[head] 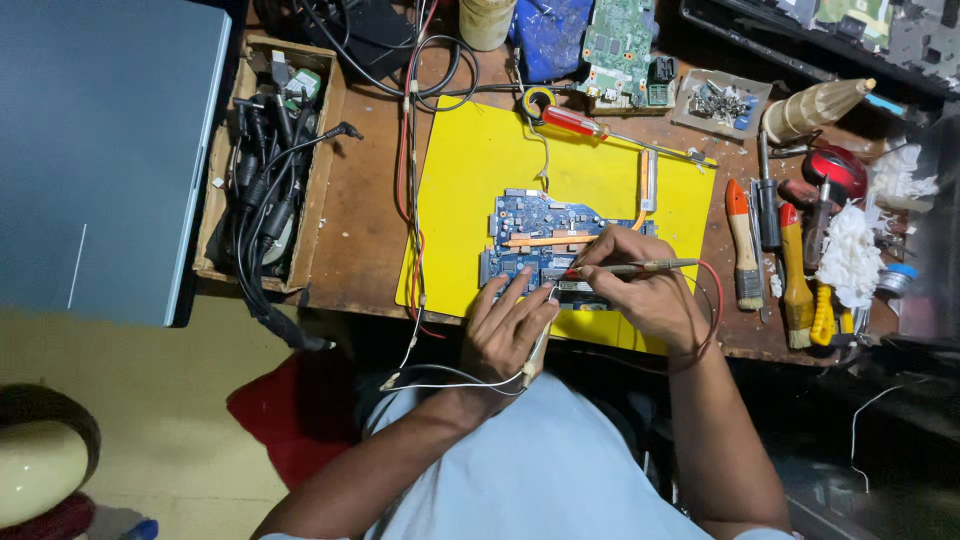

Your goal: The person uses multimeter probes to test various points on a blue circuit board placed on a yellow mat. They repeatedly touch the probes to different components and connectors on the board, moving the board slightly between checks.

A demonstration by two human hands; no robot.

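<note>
A blue circuit board (535, 232) with a copper heat pipe lies on a yellow mat (480, 170) on the workbench. My right hand (640, 285) grips a thin probe (650, 266) with a red lead, its tip touching the board's lower edge. My left hand (510, 325) rests on the board's near edge, fingers spread on it, with a pale probe (537, 350) on a white wire tucked under the palm; whether the fingers grip it is unclear.
A red-handled screwdriver (575, 122) lies at the mat's far edge. Brushes and screwdrivers (790, 260) sit to the right, a green board (617, 45) behind. A wooden box of cables (270, 160) and a closed grey laptop (100, 150) are at the left.
</note>
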